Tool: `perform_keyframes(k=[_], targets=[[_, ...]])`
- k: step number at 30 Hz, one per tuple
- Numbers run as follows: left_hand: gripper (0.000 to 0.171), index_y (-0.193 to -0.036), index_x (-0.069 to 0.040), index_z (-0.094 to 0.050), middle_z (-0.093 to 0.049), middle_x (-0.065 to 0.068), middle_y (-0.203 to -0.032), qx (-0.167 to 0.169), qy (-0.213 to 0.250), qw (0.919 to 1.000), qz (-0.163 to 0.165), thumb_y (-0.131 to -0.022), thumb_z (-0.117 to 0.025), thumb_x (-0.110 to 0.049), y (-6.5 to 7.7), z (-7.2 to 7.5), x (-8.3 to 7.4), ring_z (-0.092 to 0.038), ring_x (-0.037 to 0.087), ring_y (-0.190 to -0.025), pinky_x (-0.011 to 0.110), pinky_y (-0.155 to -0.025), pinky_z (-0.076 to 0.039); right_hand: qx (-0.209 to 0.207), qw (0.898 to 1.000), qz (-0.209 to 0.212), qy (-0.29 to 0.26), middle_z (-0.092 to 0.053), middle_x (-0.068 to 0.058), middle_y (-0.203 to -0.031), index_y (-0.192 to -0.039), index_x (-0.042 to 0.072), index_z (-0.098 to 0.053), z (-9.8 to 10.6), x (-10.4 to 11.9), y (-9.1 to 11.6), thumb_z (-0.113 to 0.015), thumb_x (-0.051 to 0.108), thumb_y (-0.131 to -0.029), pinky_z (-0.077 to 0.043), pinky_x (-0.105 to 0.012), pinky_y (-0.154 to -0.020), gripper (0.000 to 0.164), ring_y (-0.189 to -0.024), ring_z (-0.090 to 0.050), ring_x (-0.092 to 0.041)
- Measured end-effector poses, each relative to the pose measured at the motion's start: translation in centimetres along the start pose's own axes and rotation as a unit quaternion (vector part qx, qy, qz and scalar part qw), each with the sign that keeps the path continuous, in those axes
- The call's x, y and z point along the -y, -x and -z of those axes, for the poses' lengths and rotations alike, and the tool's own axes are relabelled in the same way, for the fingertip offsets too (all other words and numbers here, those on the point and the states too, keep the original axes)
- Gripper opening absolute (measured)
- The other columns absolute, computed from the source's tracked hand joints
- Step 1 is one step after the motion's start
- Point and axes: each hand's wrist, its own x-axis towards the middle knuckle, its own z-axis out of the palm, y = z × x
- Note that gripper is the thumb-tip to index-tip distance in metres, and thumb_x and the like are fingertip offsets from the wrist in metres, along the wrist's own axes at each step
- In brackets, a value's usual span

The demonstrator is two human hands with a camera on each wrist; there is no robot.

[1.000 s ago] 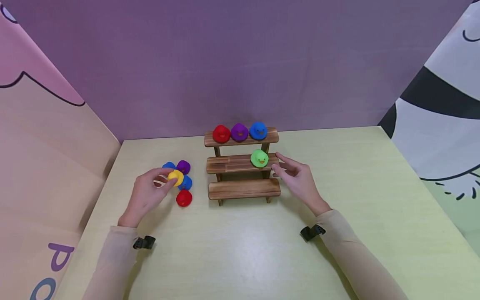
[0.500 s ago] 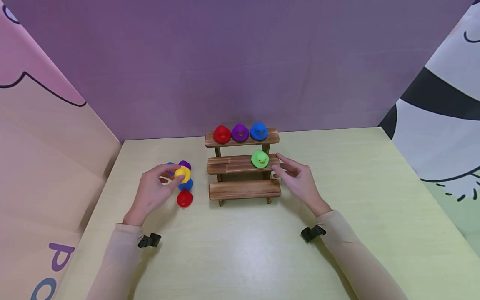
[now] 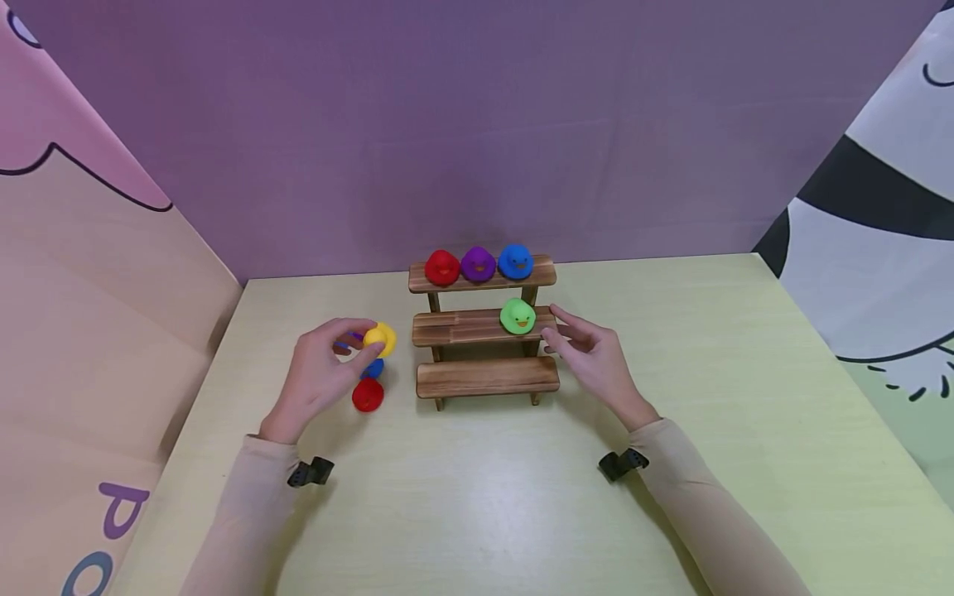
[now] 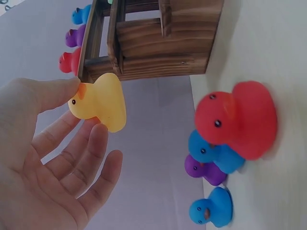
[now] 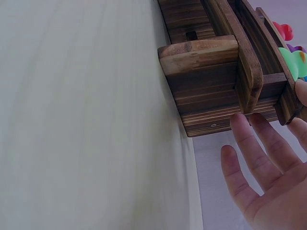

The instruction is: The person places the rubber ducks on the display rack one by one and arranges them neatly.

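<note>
My left hand [image 3: 324, 364] pinches a yellow rubber duck [image 4: 103, 103] between thumb and fingertips, raised above the table. Below and beside it sit a red duck [image 3: 368, 396], a blue duck [image 4: 218, 152], a purple duck [image 4: 206, 171] and a second blue one, partly hidden by the hand in the head view. At the three-tier wooden stand [image 3: 488, 377], my right hand [image 3: 592, 360] holds the right end of the middle shelf between thumb and index finger, other fingers loose. A green duck [image 3: 517, 316] sits on that shelf, just left of the fingertips.
On the top shelf stand a red duck [image 3: 442, 268], a purple duck [image 3: 479, 264] and a blue duck [image 3: 515, 261] in a row. A purple backdrop [image 3: 477, 124] rises behind the pale wooden table [image 3: 477, 497], with printed panels on either side.
My left hand has carried the yellow duck right and slightly up, away from the ducks on the table toward the stand. The right hand has stayed at the shelf end.
</note>
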Motion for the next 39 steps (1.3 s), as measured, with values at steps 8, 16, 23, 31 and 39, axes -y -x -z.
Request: perform_keyframes(k=[8,16,23,31,39], targets=[[0.032,-0.126,-0.010,-0.075,-0.076,0.008,-0.113,0.008,0.018,0.9998,-0.003,-0.096,-0.081,-0.021,-0.5,-0.4,-1.4,-0.071,0.026,-0.095,0.046,-0.089,-0.060,-0.002,1.000,0.001,0.006,-0.074,-0.025,-0.129,-0.152,0.010,-0.060,0.1,0.1,0.1,-0.071,0.021,-0.105,-0.059,-0.015,-0.087,0.049,-0.092,-0.082,-0.024],[0.034,-0.128,-0.013,-0.075,-0.075,0.008,-0.115,0.020,0.024,0.9995,-0.008,-0.097,-0.081,-0.025,-1.0,-1.2,-2.8,-0.070,0.027,-0.093,0.038,-0.083,-0.059,-0.004,1.000,0.004,0.004,-0.075,-0.026,-0.128,-0.151,0.009,-0.061,0.0,0.1,0.1,-0.071,0.020,-0.104,-0.059,-0.015,-0.086,0.049,-0.092,-0.082,-0.026],[0.035,-0.129,-0.015,-0.075,-0.076,0.006,-0.120,0.029,0.034,0.9988,-0.021,-0.096,-0.081,-0.026,-1.6,-1.8,-3.9,-0.070,0.027,-0.098,0.046,-0.087,-0.060,-0.005,1.000,0.004,0.005,-0.075,-0.025,-0.128,-0.151,0.010,-0.061,-0.1,0.3,0.0,-0.071,0.020,-0.104,-0.060,-0.016,-0.085,0.049,-0.091,-0.082,-0.023],[0.036,-0.130,-0.012,-0.074,-0.076,0.006,-0.121,0.044,0.046,0.9972,-0.040,-0.096,-0.081,-0.023,-2.4,-2.8,-4.9,-0.071,0.026,-0.103,0.046,-0.093,-0.061,-0.007,1.000,0.003,0.008,-0.075,-0.025,-0.127,-0.150,0.011,-0.062,-0.1,0.1,0.0,-0.071,0.020,-0.104,-0.060,-0.015,-0.085,0.048,-0.093,-0.081,-0.033],[0.036,-0.131,-0.012,-0.074,-0.076,0.007,-0.122,0.051,0.045,0.9963,-0.052,-0.097,-0.081,-0.023,-3.2,-4.1,-5.9,-0.072,0.026,-0.098,0.040,-0.086,-0.063,-0.007,1.000,0.002,0.009,-0.075,-0.024,-0.128,-0.150,0.011,-0.062,-0.1,0.0,0.0,-0.071,0.022,-0.104,-0.060,-0.015,-0.085,0.048,-0.091,-0.082,-0.028]])
